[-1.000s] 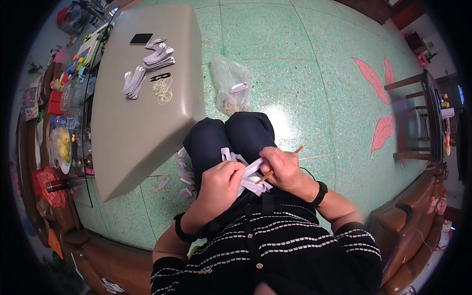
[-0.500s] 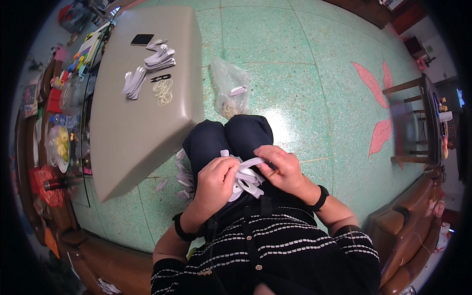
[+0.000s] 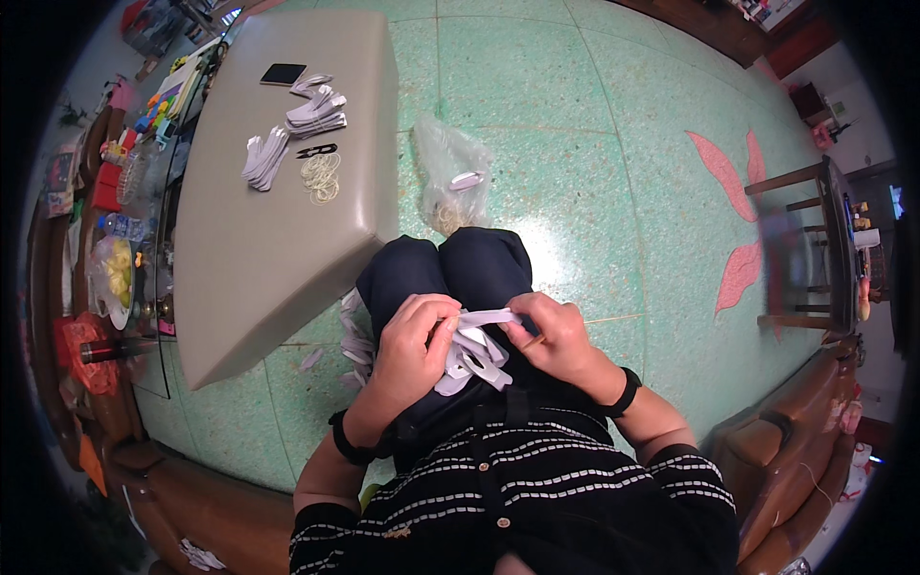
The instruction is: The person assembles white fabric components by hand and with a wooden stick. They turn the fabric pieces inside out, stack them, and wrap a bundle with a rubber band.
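Observation:
Over my lap, a white flat strip (image 3: pixel 487 317) is stretched between my two hands. My left hand (image 3: pixel 414 350) pinches its left end with thumb and fingers. The other end is gripped by my right hand (image 3: pixel 556 337), where a thin tan loop or band seems to show by the fingers. Below them lies a loose heap of white strips (image 3: pixel 474 364), some with slots. More white strips (image 3: pixel 356 337) lie beside my left thigh. On the beige padded bench (image 3: pixel 287 259) are bundled white strips (image 3: pixel 265 159), thread snips (image 3: pixel 317 150) and a pile of pale rubber bands (image 3: pixel 321 179).
A black phone (image 3: pixel 284 74) lies at the bench's far end. On the green floor ahead of my knees is a clear plastic bag (image 3: pixel 450 168) with some contents. A brown sofa (image 3: pixel 211 498) is behind left, and a dark wooden table (image 3: pixel 832 230) stands right.
The strip, slanting before, is now nearly level between my hands. My left hand has risen slightly, and my right hand has turned and shifted a little.

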A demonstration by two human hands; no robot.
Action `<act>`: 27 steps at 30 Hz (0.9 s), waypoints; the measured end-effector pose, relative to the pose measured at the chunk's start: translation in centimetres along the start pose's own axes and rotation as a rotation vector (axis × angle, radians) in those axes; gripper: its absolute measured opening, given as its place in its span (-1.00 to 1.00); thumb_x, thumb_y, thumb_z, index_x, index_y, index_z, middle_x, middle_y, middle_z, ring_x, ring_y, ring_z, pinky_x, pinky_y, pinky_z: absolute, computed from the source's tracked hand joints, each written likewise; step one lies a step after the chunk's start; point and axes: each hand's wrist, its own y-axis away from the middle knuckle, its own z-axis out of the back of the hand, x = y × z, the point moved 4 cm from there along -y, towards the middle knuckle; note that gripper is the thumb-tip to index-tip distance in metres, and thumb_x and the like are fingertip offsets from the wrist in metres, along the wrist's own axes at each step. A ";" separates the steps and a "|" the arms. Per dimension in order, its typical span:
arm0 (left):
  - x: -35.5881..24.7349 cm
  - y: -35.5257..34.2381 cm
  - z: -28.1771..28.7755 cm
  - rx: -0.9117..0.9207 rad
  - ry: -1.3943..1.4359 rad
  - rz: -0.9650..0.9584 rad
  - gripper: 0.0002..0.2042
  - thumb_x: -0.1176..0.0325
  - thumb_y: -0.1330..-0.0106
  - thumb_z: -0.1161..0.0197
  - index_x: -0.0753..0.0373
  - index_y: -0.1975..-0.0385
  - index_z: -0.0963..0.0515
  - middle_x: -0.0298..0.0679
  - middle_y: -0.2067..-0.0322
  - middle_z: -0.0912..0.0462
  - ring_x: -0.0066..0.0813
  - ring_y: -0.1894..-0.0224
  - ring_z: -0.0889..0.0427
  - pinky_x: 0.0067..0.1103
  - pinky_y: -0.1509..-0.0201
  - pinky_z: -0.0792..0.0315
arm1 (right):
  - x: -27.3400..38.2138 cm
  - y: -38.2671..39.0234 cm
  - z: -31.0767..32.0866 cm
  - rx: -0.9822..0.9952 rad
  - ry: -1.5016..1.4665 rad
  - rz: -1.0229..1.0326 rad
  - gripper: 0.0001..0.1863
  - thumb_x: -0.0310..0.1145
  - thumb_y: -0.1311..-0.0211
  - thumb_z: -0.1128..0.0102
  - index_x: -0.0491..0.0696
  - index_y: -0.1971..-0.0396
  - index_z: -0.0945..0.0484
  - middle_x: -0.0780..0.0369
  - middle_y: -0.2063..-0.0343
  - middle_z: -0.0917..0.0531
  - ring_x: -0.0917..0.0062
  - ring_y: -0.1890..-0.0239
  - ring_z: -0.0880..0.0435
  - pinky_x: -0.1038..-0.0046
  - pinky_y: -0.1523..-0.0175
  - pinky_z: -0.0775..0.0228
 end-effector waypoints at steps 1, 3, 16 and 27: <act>-0.2 -0.2 0.1 0.006 -0.032 -0.012 -0.93 0.61 -0.10 -0.21 0.34 0.42 -0.50 -0.16 0.31 -0.59 -0.36 0.34 -0.55 -0.54 0.29 -0.42 | 0.4 -0.1 -0.1 -0.045 0.093 0.065 -0.87 -0.50 -0.02 -0.26 -0.11 0.42 -0.50 0.16 0.52 -0.58 0.30 0.61 -0.58 0.41 0.60 -0.37; -1.0 -1.0 0.6 -0.028 -0.150 -0.070 -0.91 0.58 -0.05 -0.25 0.30 0.46 -0.50 -0.18 0.32 -0.59 -0.32 0.26 -0.53 -0.47 0.18 -0.37 | -0.1 0.2 -0.8 -0.018 0.162 0.010 -0.91 -0.48 -0.05 -0.23 -0.11 0.48 -0.49 0.17 0.57 -0.55 0.30 0.65 -0.54 0.38 0.62 -0.35; 1.6 1.9 -4.3 -0.079 0.937 0.684 -0.66 0.60 -0.16 -0.24 0.38 0.03 -0.43 -0.28 0.27 -0.58 -0.64 0.25 -0.53 -0.68 0.18 -0.41 | 0.3 0.0 -3.3 -0.117 -0.092 -0.239 -0.79 -0.41 -0.17 -0.18 -0.17 0.60 -0.45 0.03 0.68 -0.49 0.13 0.66 -0.49 0.31 0.60 -0.28; 1.5 1.3 -3.8 -0.246 0.359 0.504 -0.84 0.46 -0.10 -0.32 0.40 0.38 -0.55 -0.20 0.52 -0.64 -0.62 0.49 -0.57 -0.62 0.41 -0.45 | 0.4 -0.3 -3.1 -0.168 -0.139 -0.310 -0.85 -0.51 0.02 -0.28 -0.19 0.49 -0.48 0.10 0.56 -0.58 0.38 0.59 -0.59 0.47 0.48 -0.41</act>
